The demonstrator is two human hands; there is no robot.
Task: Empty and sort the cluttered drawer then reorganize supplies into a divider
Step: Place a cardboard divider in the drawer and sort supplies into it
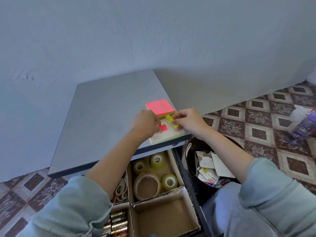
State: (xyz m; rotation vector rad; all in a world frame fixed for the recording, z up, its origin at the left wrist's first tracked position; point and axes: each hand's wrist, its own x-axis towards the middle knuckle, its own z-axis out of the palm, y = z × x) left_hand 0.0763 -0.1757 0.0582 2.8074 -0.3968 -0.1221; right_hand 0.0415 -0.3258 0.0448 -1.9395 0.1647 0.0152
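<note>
Head view: my right hand (pixel 188 121) pinches a yellow-green sticky strip (pixel 171 120), and my left hand (pixel 146 123) closes its fingertips on a pink sticky strip (pixel 162 128), both over a lined notepad (pixel 168 136) at the desktop's (pixel 109 117) near right corner. Just behind lies a pink-topped sticky-note stack (pixel 159 106). Below, the cardboard divider (pixel 182 192) in the open drawer holds tape rolls (pixel 148 184) and batteries (pixel 118 223).

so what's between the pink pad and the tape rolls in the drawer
In the head view, both hands, left and right, working small sticky flags over a white pad lie between the pink pad and the tape rolls.
</note>
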